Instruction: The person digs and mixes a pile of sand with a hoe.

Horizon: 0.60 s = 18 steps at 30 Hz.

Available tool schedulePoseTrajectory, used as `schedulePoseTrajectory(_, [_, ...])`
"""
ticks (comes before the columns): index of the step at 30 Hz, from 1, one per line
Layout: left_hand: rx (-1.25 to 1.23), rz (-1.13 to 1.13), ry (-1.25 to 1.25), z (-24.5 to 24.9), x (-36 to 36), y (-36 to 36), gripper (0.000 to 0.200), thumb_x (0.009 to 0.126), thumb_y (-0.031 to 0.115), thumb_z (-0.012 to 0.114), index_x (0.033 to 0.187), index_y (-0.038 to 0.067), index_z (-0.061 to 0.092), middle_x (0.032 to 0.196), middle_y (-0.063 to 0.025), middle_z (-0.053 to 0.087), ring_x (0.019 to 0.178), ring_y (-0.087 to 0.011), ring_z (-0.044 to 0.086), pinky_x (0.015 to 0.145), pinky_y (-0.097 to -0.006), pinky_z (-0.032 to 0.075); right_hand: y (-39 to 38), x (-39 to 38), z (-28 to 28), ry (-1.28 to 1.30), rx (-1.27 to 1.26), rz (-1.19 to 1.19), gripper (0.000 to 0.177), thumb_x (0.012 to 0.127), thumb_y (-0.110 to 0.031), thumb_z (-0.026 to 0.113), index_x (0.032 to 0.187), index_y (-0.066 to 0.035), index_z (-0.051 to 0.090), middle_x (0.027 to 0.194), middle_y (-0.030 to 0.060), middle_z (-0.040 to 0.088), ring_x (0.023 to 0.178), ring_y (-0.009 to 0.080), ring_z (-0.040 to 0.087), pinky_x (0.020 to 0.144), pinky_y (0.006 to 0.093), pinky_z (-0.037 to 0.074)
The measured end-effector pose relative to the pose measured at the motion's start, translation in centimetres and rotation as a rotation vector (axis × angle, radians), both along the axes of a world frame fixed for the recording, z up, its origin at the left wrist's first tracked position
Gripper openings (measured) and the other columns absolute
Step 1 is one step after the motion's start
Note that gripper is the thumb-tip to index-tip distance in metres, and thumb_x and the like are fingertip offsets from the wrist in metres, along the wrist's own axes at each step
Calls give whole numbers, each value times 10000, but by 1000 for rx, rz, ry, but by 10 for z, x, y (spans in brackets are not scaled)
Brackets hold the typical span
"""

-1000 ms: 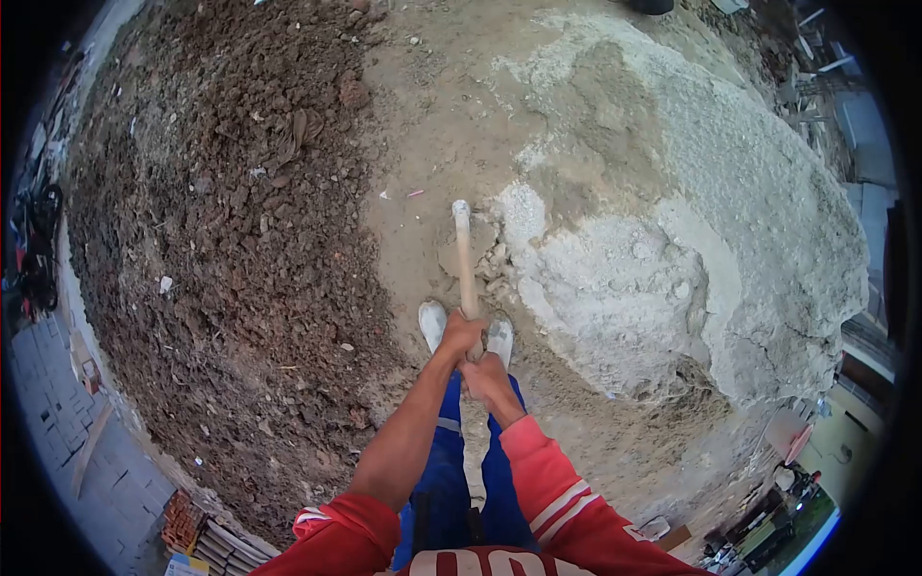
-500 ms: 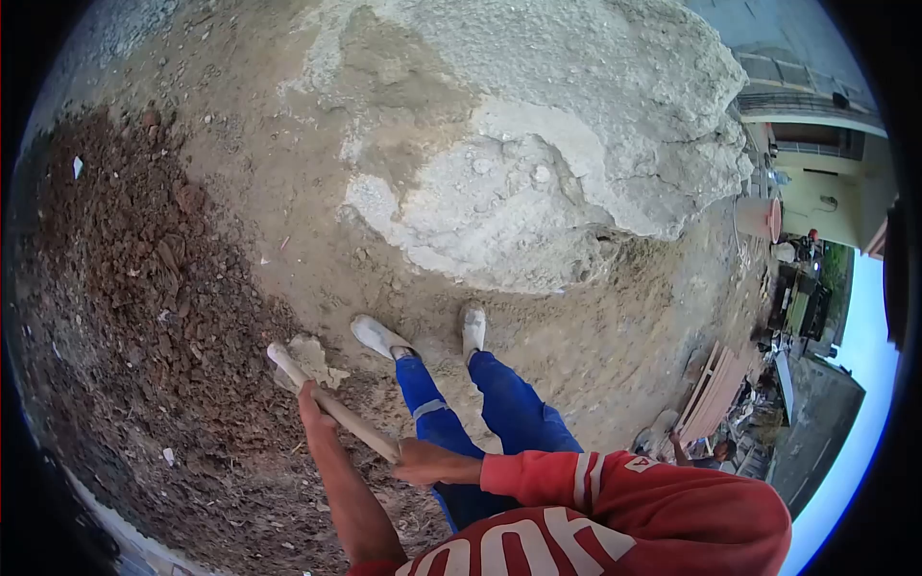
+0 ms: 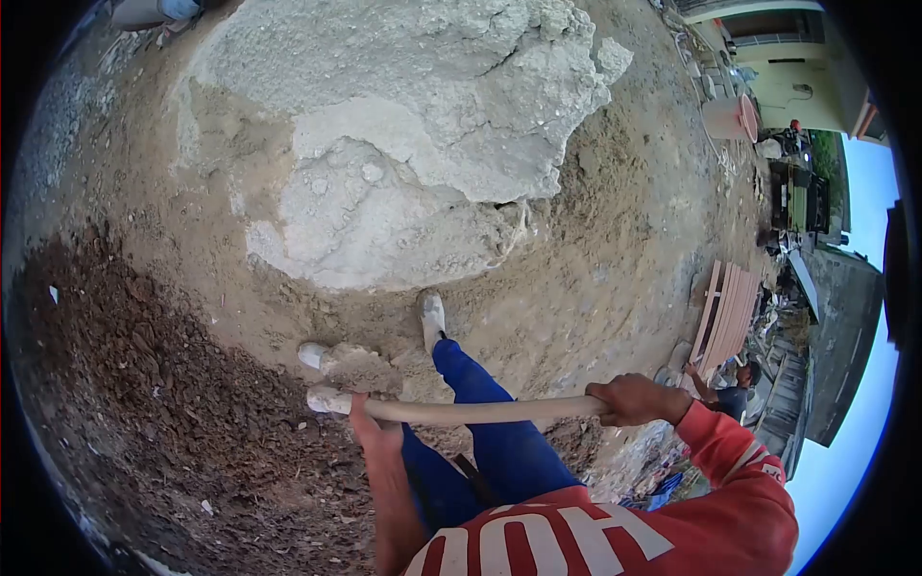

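Note:
A long pale wooden handle [image 3: 480, 413] lies across my thighs in view. My left hand [image 3: 373, 430] is closed round it near its left end, and my right hand [image 3: 632, 398] grips its right end. Beside the left end is a flat, dirt-coated piece [image 3: 360, 370], partly covering one boot [image 3: 310, 355]; whether it is a blade joined to the handle is unclear. The other pale boot [image 3: 433, 317] stands near a large heap of grey-white mix [image 3: 384, 192].
Loose reddish-brown soil [image 3: 154, 384] spreads at left. At right are a pinkish bucket [image 3: 730, 118], slatted boards [image 3: 727, 317], a person in dark clothing [image 3: 735, 396] and assorted scrap. Another container [image 3: 144, 12] shows at the top left.
My right hand has moved right and up along with the handle's end, now farther from my left hand. The handle lies nearly level. The view has shifted, with the heap farther left.

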<state>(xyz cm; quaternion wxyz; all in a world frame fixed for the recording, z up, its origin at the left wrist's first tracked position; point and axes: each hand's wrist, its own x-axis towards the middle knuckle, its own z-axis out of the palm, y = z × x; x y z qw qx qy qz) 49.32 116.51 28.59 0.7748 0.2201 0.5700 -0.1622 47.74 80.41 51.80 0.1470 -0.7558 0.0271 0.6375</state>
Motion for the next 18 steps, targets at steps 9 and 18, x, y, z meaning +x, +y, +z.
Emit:
schedulePoseTrajectory(9, [-683, -7, 38, 82, 14, -279, 49, 815, 76, 605, 862, 67, 595, 935, -93, 615, 945, -251, 585, 965, -418, 418, -239, -42, 89, -528, -652, 6, 201, 664, -115, 698, 834, -60, 607, 749, 172, 664, 734, 391, 649, 675, 477, 518])
schedulePoseTrajectory(18, [164, -11, 25, -86, 12, -21, 117, 830, 163, 603, 905, 99, 540, 821, -52, 540, 776, -212, 557, 692, -395, 488, 1, -79, -151, -278, -67, -47, 343, 728, -237, 707, 992, -77, 557, 743, 191, 661, 736, 400, 659, 674, 506, 533])
